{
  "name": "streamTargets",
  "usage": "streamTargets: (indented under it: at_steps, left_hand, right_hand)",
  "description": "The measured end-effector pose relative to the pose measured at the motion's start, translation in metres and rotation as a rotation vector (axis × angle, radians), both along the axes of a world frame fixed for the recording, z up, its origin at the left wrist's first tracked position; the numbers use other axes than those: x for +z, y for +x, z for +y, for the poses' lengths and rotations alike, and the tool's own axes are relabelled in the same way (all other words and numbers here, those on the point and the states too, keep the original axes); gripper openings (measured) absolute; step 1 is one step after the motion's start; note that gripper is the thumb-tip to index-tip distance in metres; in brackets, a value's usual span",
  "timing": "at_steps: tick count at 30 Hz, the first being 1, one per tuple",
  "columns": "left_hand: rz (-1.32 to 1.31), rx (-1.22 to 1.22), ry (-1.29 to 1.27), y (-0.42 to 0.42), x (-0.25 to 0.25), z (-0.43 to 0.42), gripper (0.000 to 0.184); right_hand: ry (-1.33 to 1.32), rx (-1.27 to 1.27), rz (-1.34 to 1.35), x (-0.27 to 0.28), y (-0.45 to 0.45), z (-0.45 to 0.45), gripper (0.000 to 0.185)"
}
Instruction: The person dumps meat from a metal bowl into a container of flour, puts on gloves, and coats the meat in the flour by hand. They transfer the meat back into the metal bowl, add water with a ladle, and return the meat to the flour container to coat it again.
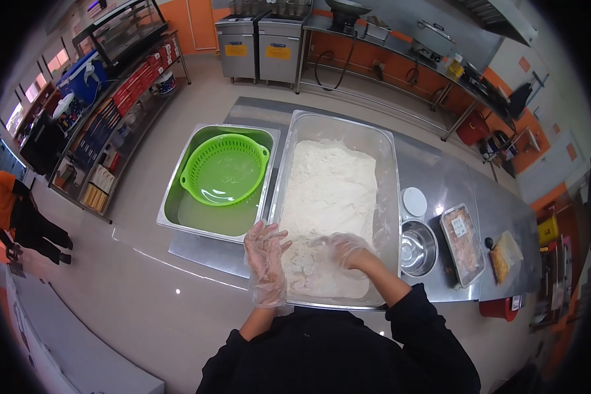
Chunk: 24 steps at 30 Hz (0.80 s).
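Note:
A deep steel pan (389, 197) of white flour (335, 180) stands in front of me. My left hand (266, 261), in a clear plastic glove, is raised by the pan's near left edge, fingers apart and nothing in them. Also gloved, my right hand (347, 249) is low over the near part of the flour; its fingers are blurred, so a hold cannot be made out. Flour-covered lumps (305, 259) lie between the two hands. Left of the pan, a green colander (194, 167) sits in cloudy liquid inside a second steel pan (167, 213).
On the steel table (440, 167), to the right, are a round white lid or container (414, 201), a steel bowl (418, 248), a wrapped tray of raw meat (463, 244) and a bag of yellowish food (503, 257). Another person (26, 217) stands far left.

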<state>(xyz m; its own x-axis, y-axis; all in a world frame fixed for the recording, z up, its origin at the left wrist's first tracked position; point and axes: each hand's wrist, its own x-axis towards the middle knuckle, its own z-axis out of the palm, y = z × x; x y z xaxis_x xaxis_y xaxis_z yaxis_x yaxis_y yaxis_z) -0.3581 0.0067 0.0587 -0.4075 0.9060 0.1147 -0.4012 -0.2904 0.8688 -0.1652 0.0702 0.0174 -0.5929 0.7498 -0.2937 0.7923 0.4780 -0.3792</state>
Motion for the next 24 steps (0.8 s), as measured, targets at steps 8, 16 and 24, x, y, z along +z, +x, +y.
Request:
streamTargets:
  at_steps: [8,16,24]
  left_hand:
    - [0.012,0.005,-0.017,-0.001,-0.001,0.001,0.042]
    - [0.18,-0.147,-0.047,0.004,-0.003,-0.002,0.047]
    - [0.718,-0.959,-0.214,0.019,0.005,0.025,0.049]
  right_hand:
    - [0.077,0.108,-0.047,-0.067,-0.044,-0.003,0.028]
    - [0.044,-0.285,0.175,0.044,-0.007,-0.003,0.037]
    - [-0.457,-0.588,0.866,0.067,0.015,-0.031,0.016]
